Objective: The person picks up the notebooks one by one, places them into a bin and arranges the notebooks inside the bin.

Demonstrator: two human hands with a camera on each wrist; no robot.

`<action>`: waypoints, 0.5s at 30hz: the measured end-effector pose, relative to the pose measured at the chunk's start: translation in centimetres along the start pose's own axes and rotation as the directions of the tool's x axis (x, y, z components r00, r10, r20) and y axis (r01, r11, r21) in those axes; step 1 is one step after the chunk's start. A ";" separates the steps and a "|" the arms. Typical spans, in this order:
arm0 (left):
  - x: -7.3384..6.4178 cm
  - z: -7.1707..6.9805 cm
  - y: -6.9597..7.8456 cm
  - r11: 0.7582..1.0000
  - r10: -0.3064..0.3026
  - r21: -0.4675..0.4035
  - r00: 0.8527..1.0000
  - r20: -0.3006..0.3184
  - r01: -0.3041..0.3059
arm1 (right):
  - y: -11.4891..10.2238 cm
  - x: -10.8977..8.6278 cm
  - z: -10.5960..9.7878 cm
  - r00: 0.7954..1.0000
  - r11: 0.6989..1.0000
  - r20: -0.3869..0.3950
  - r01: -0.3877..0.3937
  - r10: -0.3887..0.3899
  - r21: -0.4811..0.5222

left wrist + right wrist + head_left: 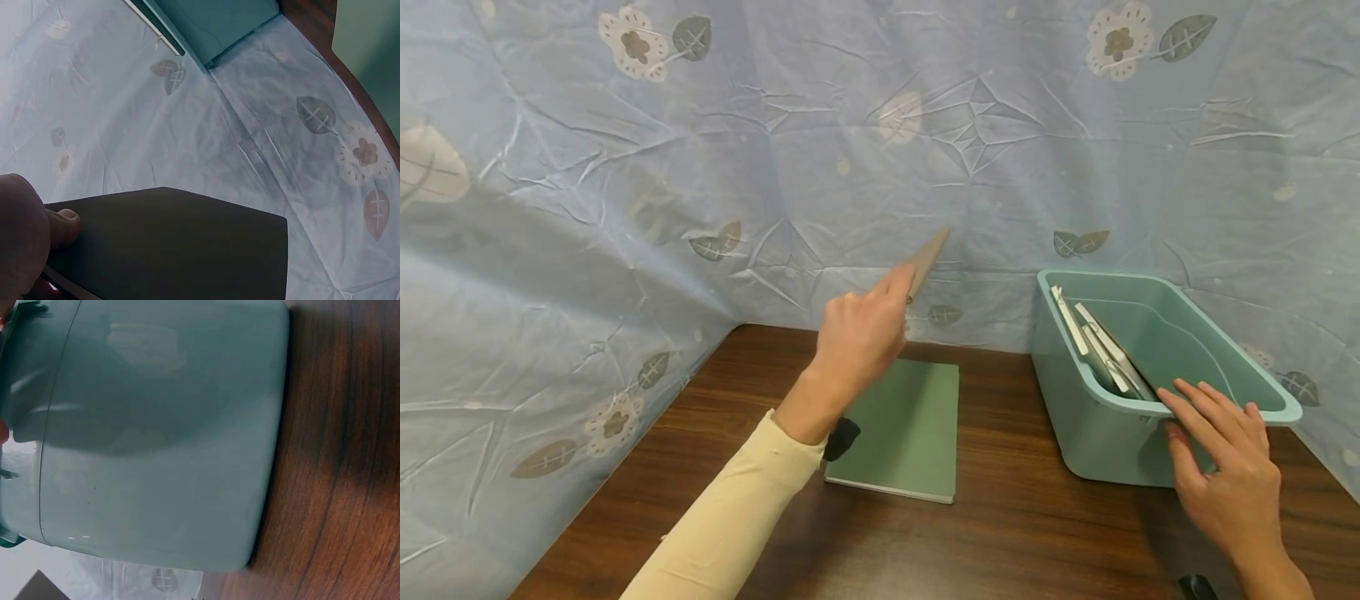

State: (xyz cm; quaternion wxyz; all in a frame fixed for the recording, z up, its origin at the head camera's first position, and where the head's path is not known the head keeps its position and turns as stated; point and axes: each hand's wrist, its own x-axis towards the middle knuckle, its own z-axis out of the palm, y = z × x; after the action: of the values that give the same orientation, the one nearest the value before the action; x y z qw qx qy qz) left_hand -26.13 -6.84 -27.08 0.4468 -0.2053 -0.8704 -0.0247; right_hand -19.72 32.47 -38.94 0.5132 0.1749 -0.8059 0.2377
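Note:
Raised above the table, my left hand (861, 333) grips a thin, dark-covered book (928, 262), seen almost edge-on in the head view. In the left wrist view, the thumb lies on the dark cover (181, 244) and a strip of page edge shows below it. A green book (917, 425) lies flat on the table under the left forearm. At the right, my right hand (1228, 467) rests on the near rim of a teal plastic bin (1120, 454), fingers extended over the edge and thumb outside.
Several thin books (1101, 346) stand leaning along the left side inside the bin. The brown wooden table (1022, 533) backs onto a blue floral cloth (850, 167), which also hangs along both sides. A small black object (1197, 587) shows near the right wrist.

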 end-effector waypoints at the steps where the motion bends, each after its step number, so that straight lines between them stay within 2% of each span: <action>1: 0.0 0.0 0.0 1.000 0.002 -0.002 1.000 -0.004 -0.002 | 0.0 0.0 0.0 1.000 1.000 0.000 -0.001 0.001 0.000; 8: 0.2 0.0 0.2 1.000 0.025 0.006 0.998 -0.052 -0.025 | 0.1 0.0 0.0 1.000 1.000 -0.003 -0.003 0.003 -0.001; 15: 0.3 0.2 0.5 0.999 0.054 -0.005 0.997 -0.062 -0.054 | 0.2 -0.1 0.0 1.000 1.000 0.003 -0.003 0.003 0.004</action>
State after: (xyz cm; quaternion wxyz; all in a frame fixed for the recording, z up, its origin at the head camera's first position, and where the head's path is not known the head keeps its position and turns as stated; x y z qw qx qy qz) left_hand -26.23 -6.27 -27.05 0.4731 -0.2295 -0.8503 -0.0217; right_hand -19.80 32.60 -39.09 0.5115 0.1751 -0.8064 0.2397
